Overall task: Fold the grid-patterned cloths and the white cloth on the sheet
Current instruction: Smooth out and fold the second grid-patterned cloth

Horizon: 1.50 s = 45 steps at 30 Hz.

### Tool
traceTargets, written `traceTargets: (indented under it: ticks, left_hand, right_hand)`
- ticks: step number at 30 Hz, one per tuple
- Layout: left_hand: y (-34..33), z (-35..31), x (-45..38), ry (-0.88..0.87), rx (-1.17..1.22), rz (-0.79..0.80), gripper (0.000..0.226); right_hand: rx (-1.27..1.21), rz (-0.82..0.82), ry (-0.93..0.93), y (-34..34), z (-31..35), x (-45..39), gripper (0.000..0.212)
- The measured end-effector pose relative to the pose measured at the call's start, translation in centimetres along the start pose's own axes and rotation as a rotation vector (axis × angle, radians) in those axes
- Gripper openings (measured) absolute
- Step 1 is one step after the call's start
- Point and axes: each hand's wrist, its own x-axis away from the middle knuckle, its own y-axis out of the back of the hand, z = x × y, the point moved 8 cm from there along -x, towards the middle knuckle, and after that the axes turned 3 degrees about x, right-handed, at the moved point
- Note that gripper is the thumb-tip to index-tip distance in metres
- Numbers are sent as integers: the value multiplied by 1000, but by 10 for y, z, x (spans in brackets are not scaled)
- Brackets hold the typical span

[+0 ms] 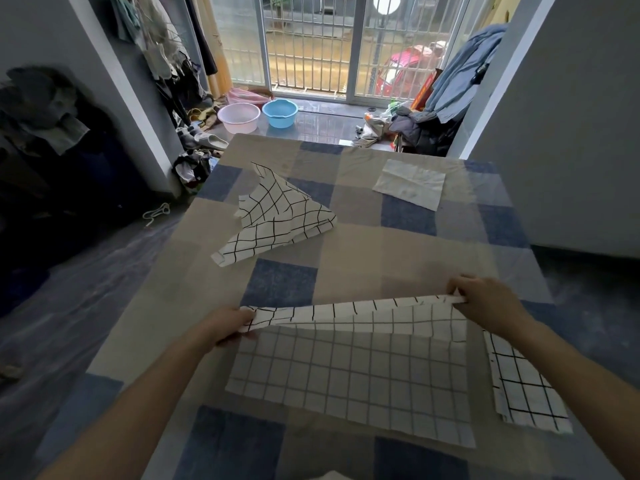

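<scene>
item: cloth folding on the checked sheet [349, 244], status partway.

entry 1, grid-patterned cloth in hand [346, 368]: it lies nearest me on the sheet, its far edge lifted off the surface. my left hand [228, 323] pinches the far left corner, my right hand [485, 299] pinches the far right corner, so the raised edge runs taut between both grips while the near part rests flat. i judge this the first fold, just begun: the lifted edge has yet to be laid down on the near edge.

entry 2, second grid-patterned cloth [277, 216]: well apart from both hands, toward the middle left of the sheet, lying in a loose rumpled triangle. judged not properly folded.

entry 3, third grid-patterned cloth [526, 386]: just beside my right forearm at the sheet's right edge, lying flat. whether it counts as folded i cannot tell.

entry 4, white cloth [410, 183]: far right of the sheet, well beyond my right hand, lying flat as a creased rectangle. i cannot tell if it is folded or merely spread.

remaining, by my estimate: finish the cloth in hand, then the rumpled one, then settle the white cloth.
</scene>
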Motion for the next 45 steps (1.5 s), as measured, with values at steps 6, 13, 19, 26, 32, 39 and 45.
traceTargets:
  ticks: [6, 13, 19, 26, 32, 39, 45]
  left_hand:
    - [-2, -24, -4, 80, 279, 74, 9]
    - [-13, -36, -15, 46, 398, 169, 19]
    - [-25, -27, -26, 50, 522, 194, 9]
    - [-30, -21, -34, 1, 740, 131, 7]
    - [-5, -8, -27, -65, 413, -118, 9]
    - [-7, 11, -16, -263, 30, -116, 31]
    - [-8, 39, 1, -337, -62, -179, 7]
  right_hand:
    - [-176, 206, -105, -6, -14, 1, 15]
    - [-15, 257, -89, -15, -1, 1, 8]
    - [-222, 138, -232, 5, -19, -7, 15]
    - [-399, -4, -276, 0, -28, 7, 18]
    - [-366, -80, -91, -25, -11, 55, 35]
    - [-144, -90, 22, -67, 15, 101, 31]
    - [-86, -100, 69, -94, 26, 138, 26]
